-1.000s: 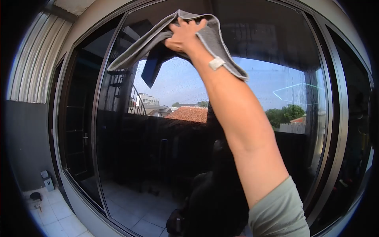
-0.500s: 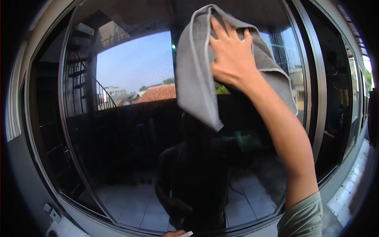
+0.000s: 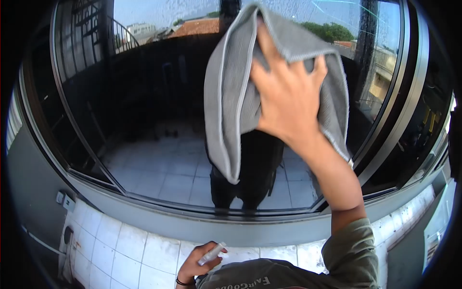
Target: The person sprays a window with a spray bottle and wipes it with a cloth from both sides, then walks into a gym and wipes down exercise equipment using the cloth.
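Observation:
Against the dark window glass (image 3: 159, 96), a grey cloth (image 3: 226, 101) hangs in loose folds under my right hand (image 3: 288, 96). That hand's fingers are spread and press into the cloth, with some fingertips hidden in its folds. Low in the view, near my body, my left hand (image 3: 197, 262) is closed around a small whitish, translucent object (image 3: 211, 254), perhaps a bottle. Water drops mark the upper part of the glass.
A metal frame (image 3: 385, 139) borders the pane on the right. Below runs a grey ledge (image 3: 192, 229), then a white tiled floor (image 3: 130, 248). A small grey box (image 3: 68, 203) stands at the left wall. The glass reflects rooftops, trees and a person.
The view has tilted down. My right hand has carried the cloth from the upper left of the pane to the right and then lower. My left hand has come into view with the whitish object.

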The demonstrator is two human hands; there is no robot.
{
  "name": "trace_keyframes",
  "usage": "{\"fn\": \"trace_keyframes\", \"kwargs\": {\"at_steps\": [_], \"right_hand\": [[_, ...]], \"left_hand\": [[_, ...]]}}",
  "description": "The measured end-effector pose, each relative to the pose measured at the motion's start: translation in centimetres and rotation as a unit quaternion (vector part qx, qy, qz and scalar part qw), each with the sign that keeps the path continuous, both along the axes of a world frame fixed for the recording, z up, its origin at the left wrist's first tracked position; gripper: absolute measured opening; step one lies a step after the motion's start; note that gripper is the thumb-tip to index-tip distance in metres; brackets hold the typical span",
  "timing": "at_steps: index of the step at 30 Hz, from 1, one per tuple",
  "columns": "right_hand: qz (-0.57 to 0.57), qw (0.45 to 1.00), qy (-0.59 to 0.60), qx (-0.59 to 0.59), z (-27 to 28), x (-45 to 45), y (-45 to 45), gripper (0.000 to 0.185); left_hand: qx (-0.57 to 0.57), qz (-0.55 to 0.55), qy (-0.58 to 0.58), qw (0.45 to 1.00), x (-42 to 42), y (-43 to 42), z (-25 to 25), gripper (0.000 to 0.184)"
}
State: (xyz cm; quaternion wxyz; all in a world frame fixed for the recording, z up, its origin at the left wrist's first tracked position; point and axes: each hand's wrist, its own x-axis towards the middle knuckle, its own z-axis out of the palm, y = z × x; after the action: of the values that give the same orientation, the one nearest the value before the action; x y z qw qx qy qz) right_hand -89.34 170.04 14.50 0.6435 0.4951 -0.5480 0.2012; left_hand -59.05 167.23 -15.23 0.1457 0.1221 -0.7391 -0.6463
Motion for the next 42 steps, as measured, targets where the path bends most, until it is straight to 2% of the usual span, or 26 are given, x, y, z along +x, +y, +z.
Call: {"fn": "trace_keyframes", "kwargs": {"at_steps": [2,3,6,10,11,14,15,18,20,24,26,29,31,34,37,40,41,42], "right_hand": [[0.022,0.999,0.007,-0.024,2.9,-0.3,-0.1,0.052],[-0.09,0.996,0.004,0.012,4.6,0.6,0.0,0.073],[-0.038,0.995,0.074,-0.047,7.9,1.5,-2.9,0.072],[-0.046,0.998,0.044,-0.003,7.3,5.7,-6.4,0.074],[0.0,0.999,0.032,0.016,7.0,6.5,-7.4,0.075],[-0.027,0.998,0.05,0.006,5.8,9.6,-10.8,0.073],[0.001,0.998,0.057,-0.039,5.0,9.4,-13.2,0.054],[-0.058,0.997,0.042,-0.022,3.7,12.8,-17.1,0.073],[-0.059,0.997,0.034,-0.022,3.3,14.5,-18.8,0.07],[-0.024,0.999,0.023,-0.018,2.6,19.3,-24.2,0.065],[0.006,0.999,0.03,-0.028,2.6,20.7,-26.4,0.062],[0.012,0.998,0.035,-0.041,2.7,19.9,-26.2,0.058],[-0.003,0.998,0.028,-0.05,2.4,17.7,-23.3,0.058],[0.066,0.995,-0.015,-0.076,2.1,15.2,-19.0,0.053],[-0.007,0.996,-0.014,-0.092,1.6,11.1,-14.8,0.054],[0.002,0.994,-0.046,-0.098,0.9,7.2,-9.5,0.055],[-0.001,0.994,-0.053,-0.1,0.7,6.4,-7.7,0.054],[-0.01,0.993,-0.056,-0.102,0.4,5.1,-6.0,0.055]], "left_hand": [[0.002,0.03,-0.031,0.999,1.2,0.8,-0.4,0.027],[0.021,0.045,-0.035,0.998,1.6,1.0,-0.6,0.027],[0.029,0.072,-0.014,0.997,2.3,0.7,-0.5,0.03],[0.034,0.068,0.026,0.997,3.5,-2.0,-1.9,0.031],[0.034,0.063,0.027,0.997,4.1,-2.7,-1.9,0.03],[0.024,0.069,0.031,0.997,6.8,-5.4,-1.5,0.029],[0.014,0.078,0.036,0.996,8.0,-6.5,-1.7,0.029],[0.028,0.079,0.031,0.996,12.1,-10.4,-3.4,0.03],[0.051,0.063,0.006,0.997,14.4,-12.4,-4.5,0.033],[-0.043,0.045,-0.007,0.998,18.9,-17.1,-4.3,0.033],[-0.043,0.068,-0.015,0.997,20.1,-18.6,-3.9,0.032],[-0.072,0.093,0.022,0.993,21.2,-20.0,-4.8,0.032],[-0.079,0.079,0.005,0.994,20.8,-20.1,-3.4,0.032],[-0.082,0.052,-0.009,0.995,18.6,-19.0,-2.3,0.029],[-0.071,0.003,-0.031,0.997,15.9,-17.5,-2.2,0.025],[-0.072,-0.035,-0.055,0.995,12.1,-14.5,-1.1,0.025],[-0.062,-0.038,-0.114,0.991,11.2,-13.0,0.1,0.024],[-0.066,-0.049,-0.122,0.989,9.9,-12.0,0.3,0.024]]}}
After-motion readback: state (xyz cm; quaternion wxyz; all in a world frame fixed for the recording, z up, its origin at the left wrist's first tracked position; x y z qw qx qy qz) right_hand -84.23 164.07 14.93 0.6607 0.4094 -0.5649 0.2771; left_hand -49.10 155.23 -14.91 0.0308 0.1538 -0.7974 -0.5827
